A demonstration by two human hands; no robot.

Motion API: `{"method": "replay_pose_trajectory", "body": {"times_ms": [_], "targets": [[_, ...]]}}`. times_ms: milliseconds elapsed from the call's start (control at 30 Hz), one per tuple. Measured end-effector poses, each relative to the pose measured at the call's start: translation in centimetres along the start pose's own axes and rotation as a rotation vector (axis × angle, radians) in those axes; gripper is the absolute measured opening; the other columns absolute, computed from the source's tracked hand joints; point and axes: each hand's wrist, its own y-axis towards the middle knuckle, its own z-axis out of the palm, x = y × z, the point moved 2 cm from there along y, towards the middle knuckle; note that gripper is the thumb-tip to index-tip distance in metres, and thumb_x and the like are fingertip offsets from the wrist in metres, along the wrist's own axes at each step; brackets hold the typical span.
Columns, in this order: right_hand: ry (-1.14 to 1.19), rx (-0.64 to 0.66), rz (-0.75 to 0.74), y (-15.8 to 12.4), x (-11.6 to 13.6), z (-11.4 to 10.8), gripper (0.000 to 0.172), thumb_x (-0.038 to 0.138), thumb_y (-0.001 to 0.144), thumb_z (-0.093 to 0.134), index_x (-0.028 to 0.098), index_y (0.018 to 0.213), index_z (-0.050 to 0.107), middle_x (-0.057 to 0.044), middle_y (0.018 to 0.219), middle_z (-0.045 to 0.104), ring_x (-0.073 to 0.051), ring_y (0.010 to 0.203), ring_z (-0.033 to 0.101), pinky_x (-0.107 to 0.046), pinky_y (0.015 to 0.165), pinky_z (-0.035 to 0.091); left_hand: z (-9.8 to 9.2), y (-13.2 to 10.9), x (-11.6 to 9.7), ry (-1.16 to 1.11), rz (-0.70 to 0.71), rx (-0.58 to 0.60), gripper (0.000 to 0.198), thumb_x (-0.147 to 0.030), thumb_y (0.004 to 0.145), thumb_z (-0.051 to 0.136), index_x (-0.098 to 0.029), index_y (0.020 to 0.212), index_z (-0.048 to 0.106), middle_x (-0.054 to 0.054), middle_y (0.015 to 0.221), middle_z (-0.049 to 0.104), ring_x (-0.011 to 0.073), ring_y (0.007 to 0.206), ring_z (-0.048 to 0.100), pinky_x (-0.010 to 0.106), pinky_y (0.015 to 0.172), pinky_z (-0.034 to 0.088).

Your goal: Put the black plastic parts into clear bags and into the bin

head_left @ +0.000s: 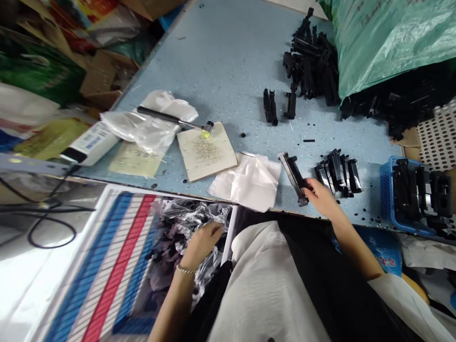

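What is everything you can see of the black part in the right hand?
The black part is long and narrow, apparently hard plastic, with a paler, shiny strip along its left side. It slants from upper left to lower right in view, gripped near its lower end by the right hand. It is at the blue table's front edge, between a translucent plastic bag and similar black parts. Tabletop contact is unclear.

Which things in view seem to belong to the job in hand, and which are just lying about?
Likely part of the job, judging by the hands:
long black part, in the right hand
similar black parts nearby
crumpled clear plastic by the left hand

Probably just lying about:
thin black strip
black cable
dark green bag, far left
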Motion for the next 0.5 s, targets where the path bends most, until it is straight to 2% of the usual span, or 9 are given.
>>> {"method": "replay_pose_trajectory", "body": {"times_ms": [67, 133, 200, 233, 300, 400, 467, 500], "targets": [[0.504, 0.141, 0.012, 1.0, 1.7, 3.8, 0.026, 0.046, 0.088, 0.061, 0.025, 0.104, 0.064, -0.004, 0.096, 0.069, -0.02, 0.085, 0.065, -0.037, 0.08, 0.053, 0.6, 2.6, -4.5, 0.001, 0.167, -0.117, 0.017, -0.032, 0.092, 0.055, -0.023, 0.084, 0.067, 0.004, 0.081, 0.068, 0.0205, 0.075, 0.065, 0.032, 0.073, 0.053], [0.887, 0.29, 0.023, 2.5, 3.6, 8.2, 0.032, 0.053, 0.081, 0.068, 0.025, 0.093, 0.064, -0.001, 0.085, 0.067, -0.018, 0.078, 0.063, -0.035, 0.077, 0.054, 1.7, 4.9, -8.4, 0.066, 0.313, -0.276, 0.014, -0.027, 0.094, 0.054, -0.021, 0.088, 0.065, 0.01, 0.095, 0.069, 0.0253, 0.093, 0.065, 0.04, 0.088, 0.052], [1.054, 0.315, 0.019, 4.8, 4.9, 11.5, 0.036, 0.057, 0.073, 0.074, 0.024, 0.081, 0.061, 0.0, 0.079, 0.065, -0.018, 0.076, 0.062, -0.037, 0.078, 0.054, 3.1, 6.5, -10.3, 0.164, 0.389, -0.317, 0.009, -0.025, 0.092, 0.058, -0.02, 0.086, 0.062, 0.013, 0.097, 0.067, 0.0297, 0.097, 0.062, 0.047, 0.091, 0.05], [1.068, 0.247, 0.022, 6.1, 5.0, 12.2, 0.037, 0.056, 0.069, 0.077, 0.024, 0.078, 0.06, 0.0, 0.077, 0.065, -0.018, 0.076, 0.062, -0.037, 0.079, 0.055, 3.6, 7.0, -10.6, 0.203, 0.407, -0.308, 0.008, -0.024, 0.091, 0.06, -0.02, 0.085, 0.061, 0.013, 0.096, 0.066, 0.0308, 0.097, 0.061, 0.048, 0.09, 0.049], [1.044, 0.04, 0.027, 8.5, 4.4, 11.6, 0.035, 0.051, 0.066, 0.078, 0.025, 0.079, 0.059, 0.0, 0.081, 0.066, -0.019, 0.082, 0.063, -0.037, 0.081, 0.055, 4.1, 7.4, -10.2, 0.239, 0.419, -0.28, 0.008, -0.023, 0.091, 0.062, -0.019, 0.085, 0.059, 0.013, 0.096, 0.065, 0.0308, 0.096, 0.06, 0.049, 0.088, 0.049], [1.0, -0.28, -0.011, 10.2, 2.2, 7.2, 0.025, 0.044, 0.074, 0.071, 0.027, 0.089, 0.06, 0.001, 0.093, 0.066, -0.017, 0.099, 0.062, -0.031, 0.088, 0.053, 3.7, 7.2, -9.5, 0.244, 0.437, -0.25, 0.007, -0.02, 0.091, 0.062, -0.02, 0.086, 0.057, 0.012, 0.097, 0.064, 0.0303, 0.097, 0.06, 0.048, 0.089, 0.048], [0.979, -0.377, -0.061, 9.8, 1.0, 4.3, 0.017, 0.04, 0.08, 0.067, 0.028, 0.09, 0.06, 0.002, 0.094, 0.065, -0.016, 0.098, 0.062, -0.03, 0.09, 0.053, 3.6, 7.2, -10.2, 0.226, 0.448, -0.257, 0.003, -0.017, 0.091, 0.06, -0.02, 0.09, 0.059, 0.011, 0.098, 0.064, 0.0298, 0.099, 0.061, 0.048, 0.091, 0.048], [0.984, -0.38, -0.073, 9.2, 0.7, 3.3, 0.015, 0.039, 0.081, 0.067, 0.028, 0.088, 0.061, 0.002, 0.092, 0.065, -0.016, 0.093, 0.063, -0.031, 0.09, 0.054, 3.7, 7.4, -10.9, 0.204, 0.453, -0.271, 0.002, -0.017, 0.092, 0.059, -0.019, 0.093, 0.06, 0.011, 0.099, 0.064, 0.0292, 0.1, 0.061, 0.047, 0.092, 0.048]]}}
